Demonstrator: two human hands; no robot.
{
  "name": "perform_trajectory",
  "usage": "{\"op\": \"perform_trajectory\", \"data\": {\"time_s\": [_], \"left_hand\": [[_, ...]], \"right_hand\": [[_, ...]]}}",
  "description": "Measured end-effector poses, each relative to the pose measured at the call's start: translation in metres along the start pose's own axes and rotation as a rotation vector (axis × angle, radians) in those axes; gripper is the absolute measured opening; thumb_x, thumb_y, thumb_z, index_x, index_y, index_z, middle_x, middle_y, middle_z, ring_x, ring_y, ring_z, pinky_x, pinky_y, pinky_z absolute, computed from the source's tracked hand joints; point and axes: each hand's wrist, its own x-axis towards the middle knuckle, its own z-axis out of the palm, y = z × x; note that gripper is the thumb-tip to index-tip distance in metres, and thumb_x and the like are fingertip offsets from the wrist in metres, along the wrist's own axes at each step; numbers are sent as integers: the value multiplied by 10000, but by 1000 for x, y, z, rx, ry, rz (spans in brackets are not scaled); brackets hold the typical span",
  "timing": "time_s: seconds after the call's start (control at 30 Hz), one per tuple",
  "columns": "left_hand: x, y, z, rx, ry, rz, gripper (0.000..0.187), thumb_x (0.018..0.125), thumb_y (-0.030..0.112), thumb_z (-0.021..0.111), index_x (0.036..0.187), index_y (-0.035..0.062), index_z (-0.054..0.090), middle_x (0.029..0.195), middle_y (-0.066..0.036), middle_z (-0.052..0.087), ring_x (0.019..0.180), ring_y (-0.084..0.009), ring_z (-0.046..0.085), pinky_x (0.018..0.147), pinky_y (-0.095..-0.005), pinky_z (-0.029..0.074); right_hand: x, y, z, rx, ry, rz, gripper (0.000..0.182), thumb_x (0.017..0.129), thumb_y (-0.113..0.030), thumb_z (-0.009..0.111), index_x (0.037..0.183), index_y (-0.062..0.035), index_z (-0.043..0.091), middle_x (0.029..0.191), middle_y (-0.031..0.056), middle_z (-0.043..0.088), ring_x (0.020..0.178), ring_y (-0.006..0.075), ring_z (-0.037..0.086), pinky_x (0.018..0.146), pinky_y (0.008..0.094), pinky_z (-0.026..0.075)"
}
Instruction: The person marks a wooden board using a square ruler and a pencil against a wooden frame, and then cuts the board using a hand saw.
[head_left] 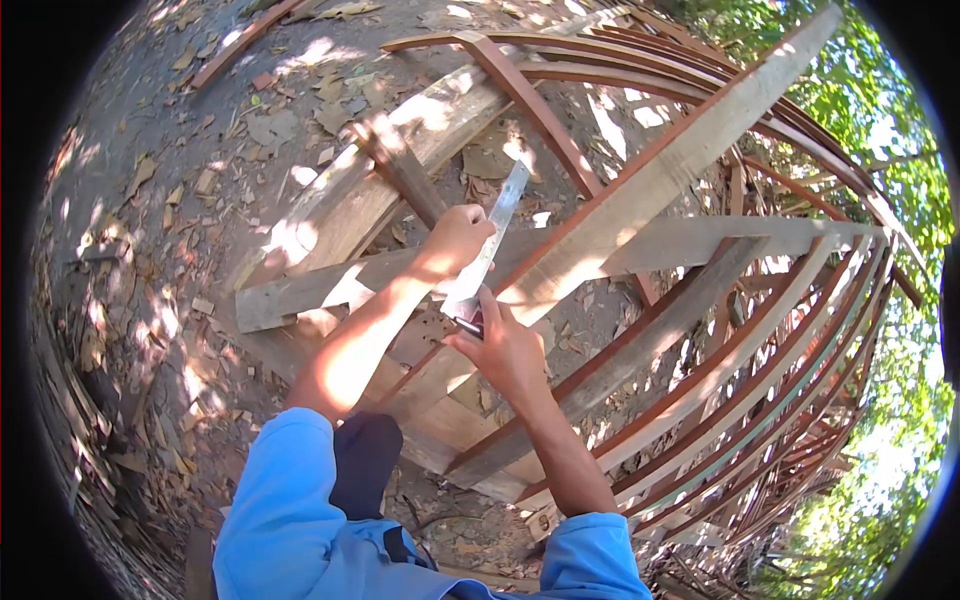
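Observation:
A flat, silvery metal blade [507,200], like a straight ruler, slants up and away in front of me. My left hand [460,240] is closed with its thumb side against the middle of the blade. At the near end, my right hand [508,350] pinches a small dark piece [468,326] between thumb and forefinger. Whether that piece is joined to the blade I cannot make out. Just right of the blade lies a long, thick wooden plank [640,195], its side edge reddish. A greyish crosswise board [370,272] passes beneath my left forearm.
Several reddish-brown planks [720,390] lie in a row on the right. Another pale beam [430,125] lies on the far side, with a short wood block [400,170] across it. Dry leaves and wood chips litter the dirt ground [230,180]. Green foliage [890,90] borders the right.

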Motion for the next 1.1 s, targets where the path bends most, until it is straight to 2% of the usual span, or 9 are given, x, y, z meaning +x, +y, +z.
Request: {"op": "perform_trajectory", "data": {"time_s": [0.2, 0.27, 0.33, 0.43, 0.47, 0.57, 0.73, 0.93, 1.1], "left_hand": [[-2, 6, -22, -173, -26, 92, 343, 967, 369, 638, 899, 33, 656, 724, -43, 631, 598, -111, 593, 540, -274, 501], [11, -10, -23, -61, 105, 318, 386, 968, 413, 629, 906, 34, 663, 717, -36, 636, 616, -96, 595, 569, -269, 502], [27, -27, -27, 232, 114, 371, 372, 960, 383, 634, 1100, 40, 659, 927, -88, 685, 834, -172, 658, 775, -331, 528], [50, -53, -12, 382, 54, 533, 567, 917, 445, 642, 1378, 124, 570, 1234, -135, 659, 1148, -309, 626, 997, -433, 475], [65, -69, -5, 415, 22, 589, 547, 911, 439, 647, 1363, 136, 585, 1233, -131, 661, 1148, -316, 624, 996, -443, 472], [87, -88, 9, 467, -88, 665, 463, 902, 400, 661, 1288, 143, 639, 1203, -122, 680, 1116, -326, 636, 966, -452, 479], [100, -85, 15, 404, -224, 644, 304, 884, 332, 690, 1080, 102, 726, 1025, -122, 734, 977, -302, 688, 851, -431, 514], [109, -70, 23, 374, -364, 643, 300, 852, 356, 711, 1052, 134, 722, 975, -97, 742, 910, -293, 702, 793, -423, 519], [115, -67, 29, 402, -421, 661, 317, 848, 377, 713, 1055, 136, 719, 984, -96, 738, 931, -287, 699, 785, -423, 514]], "right_hand": [[4, 27, -74, 47, 187, -225, 626, 860, -263, 715, 1435, -138, 502, 948, 136, 722, 787, 293, 718, 644, 397, 552], [19, 42, -130, 283, 120, 4, 288, 961, -293, 605, 1135, -72, 665, 789, 82, 709, 636, 174, 658, 551, 320, 486], [37, 30, -175, 344, 117, 247, 364, 1001, -329, 563, 832, -30, 683, 658, 17, 664, 562, 64, 555, 503, 247, 416], [58, 33, -195, 366, 122, 317, 337, 989, -303, 577, 822, -34, 692, 659, 15, 659, 551, 57, 552, 511, 227, 400], [65, 32, -194, 414, 131, 352, 338, 986, -302, 584, 807, -38, 693, 653, 8, 651, 550, 56, 547, 514, 221, 392], [79, 60, -195, 272, -17, 347, 306, 994, -288, 586, 1098, -31, 717, 714, 17, 682, 585, 51, 603, 539, 205, 456], [82, 67, -196, 172, -49, 386, 307, 990, -305, 603, 1098, -41, 716, 714, 24, 683, 577, 58, 603, 530, 206, 449], [77, 56, -201, 143, 24, 419, 328, 987, -339, 612, 868, -44, 692, 666, 7, 657, 549, 42, 546, 526, 214, 413], [73, 62, -202, 112, 58, 412, 308, 989, -338, 610, 937, -48, 696, 680, 11, 663, 549, 47, 560, 520, 213, 421]]}}
